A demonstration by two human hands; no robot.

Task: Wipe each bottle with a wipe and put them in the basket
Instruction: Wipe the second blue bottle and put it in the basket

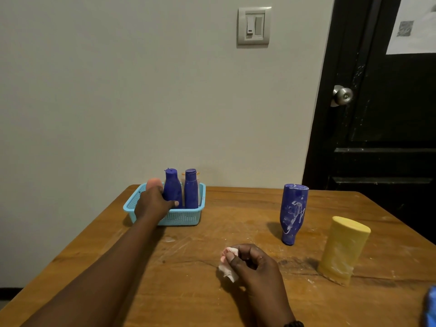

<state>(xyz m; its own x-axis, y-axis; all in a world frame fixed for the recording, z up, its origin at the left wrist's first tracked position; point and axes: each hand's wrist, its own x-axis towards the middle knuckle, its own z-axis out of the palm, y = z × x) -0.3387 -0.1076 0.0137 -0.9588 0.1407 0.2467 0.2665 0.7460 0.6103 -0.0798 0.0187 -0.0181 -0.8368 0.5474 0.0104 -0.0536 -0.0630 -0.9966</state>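
Scratched wooden table (188,291) against a pale wall (118,90), black door (389,126) at right. My left hand (153,204) grips a pink-capped bottle (154,182) inside the light-blue plastic basket (186,217) beside two upright blue bottles (173,188). My right hand (254,265) pinches the crumpled white wipe (227,267). An inverted blue bottle (292,213) and a yellow bottle (342,250) stand on the table.

The left hand (154,204) reaches into the light-blue basket (186,217), gripping one of two upright blue bottles (172,188) there. The right hand (253,265) pinches a crumpled wipe (228,267) above the wooden table (165,291) (an inverted blue bottle (293,213) and a yellow bottle (343,250) stand farther right).
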